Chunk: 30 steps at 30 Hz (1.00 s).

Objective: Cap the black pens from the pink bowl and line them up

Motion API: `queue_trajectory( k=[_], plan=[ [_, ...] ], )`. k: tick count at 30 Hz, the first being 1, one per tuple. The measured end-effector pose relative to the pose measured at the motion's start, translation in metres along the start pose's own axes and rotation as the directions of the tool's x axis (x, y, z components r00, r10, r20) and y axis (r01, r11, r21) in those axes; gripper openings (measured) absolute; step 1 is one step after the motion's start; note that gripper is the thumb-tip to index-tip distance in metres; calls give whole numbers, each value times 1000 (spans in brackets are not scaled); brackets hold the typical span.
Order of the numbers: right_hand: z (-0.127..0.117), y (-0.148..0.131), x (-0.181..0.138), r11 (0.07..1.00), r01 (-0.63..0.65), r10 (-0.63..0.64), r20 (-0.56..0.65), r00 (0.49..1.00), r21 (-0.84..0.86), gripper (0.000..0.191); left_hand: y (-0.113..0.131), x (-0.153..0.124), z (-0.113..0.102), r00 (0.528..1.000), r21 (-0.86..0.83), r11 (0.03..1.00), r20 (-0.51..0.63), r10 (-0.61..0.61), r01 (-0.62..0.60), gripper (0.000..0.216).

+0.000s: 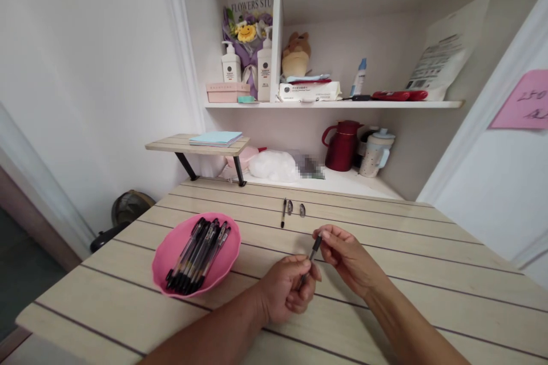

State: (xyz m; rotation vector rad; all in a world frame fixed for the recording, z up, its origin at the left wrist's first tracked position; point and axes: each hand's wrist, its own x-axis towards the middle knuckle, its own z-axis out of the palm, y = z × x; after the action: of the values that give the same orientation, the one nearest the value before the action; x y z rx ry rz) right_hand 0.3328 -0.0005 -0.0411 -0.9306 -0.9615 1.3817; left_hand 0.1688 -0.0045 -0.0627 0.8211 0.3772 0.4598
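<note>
A: ok so how do you handle this clear-barrelled plastic pen with the black grip [316, 243] cleanly? It's up over the pale slatted wooden tabletop [411, 239], between both hands.

B: Left hand [289, 288] is the anchor imo. Its fingers curl around the barrel, thumb laid along it. Right hand [342, 251] has the black end pinched between thumb and fingertips. I'd let only the right one work, straight along the pen's line so nothing bends. Pull or twist? Can't tell from here.

A: and the loose stuff?

B: The slim black-ended pen [283, 213] and two small dark see-through pieces [302, 210], probably caps, lie toward the far edge, apart from the hands. They could roll, so don't swing that way. Also mind the pink scalloped plastic bowl [228, 259] holding a bunch of black-capped clear pens [199, 256] near the left edge, it's close to that left forearm.
</note>
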Motion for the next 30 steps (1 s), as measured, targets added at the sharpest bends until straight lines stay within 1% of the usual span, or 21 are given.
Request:
queue_trajectory(
  k=[4,8,10,11,12,13,14,15,17,19,22,24,26,28,30],
  plan=[
    [-5,5,2,1000,-26,26,25,999,1,27,-2,1,-1,999,40,999,-40,18,-16,24],
    [-10,7,5,998,-23,25,36,999,-58,26,-4,3,-1,994,61,998,-105,31,-25,25],
    [-14,5,13,990,13,-8,37,999,-140,29,-4,4,-1,986,60,998,-158,46,-37,24],
    [-17,4,20,971,30,-28,9,1000,-238,31,-4,5,-2,981,56,997,-187,57,-47,23],
    [-20,3,28,929,34,-53,-41,998,-368,33,-4,6,-2,974,50,997,-215,70,-60,22],
    [-23,3,39,865,22,-83,-99,992,-501,34,-3,7,-2,967,45,996,-242,84,-76,22],
    [-25,3,51,760,-23,-117,-171,978,-650,34,-3,7,-3,959,39,995,-265,99,-91,21],
    [-27,4,64,690,-58,-147,-218,965,-721,34,-3,8,-4,952,35,994,-284,113,-108,21],
    [-26,7,90,593,-94,-195,-256,947,-800,29,-4,10,-6,939,32,990,-314,141,-137,23],
    [-20,13,112,521,-115,-240,-274,931,-846,27,-5,11,-7,926,43,986,-339,165,-160,26],
    [-8,22,135,440,-148,-285,-294,912,-886,35,-7,13,-9,907,73,980,-371,200,-186,28],
    [-4,26,142,419,-166,-288,-304,908,-893,35,-8,14,-10,897,99,974,-379,228,-206,28],
    [-6,28,143,423,-177,-274,-311,910,-889,28,-8,15,-11,890,129,963,-370,267,-236,27],
    [-12,27,138,451,-178,-253,-317,914,-874,19,-7,14,-11,887,159,955,-358,293,-252,27],
    [-20,25,129,502,-169,-222,-315,923,-848,11,-8,13,-11,887,203,951,-356,294,-234,29]
  ],
)
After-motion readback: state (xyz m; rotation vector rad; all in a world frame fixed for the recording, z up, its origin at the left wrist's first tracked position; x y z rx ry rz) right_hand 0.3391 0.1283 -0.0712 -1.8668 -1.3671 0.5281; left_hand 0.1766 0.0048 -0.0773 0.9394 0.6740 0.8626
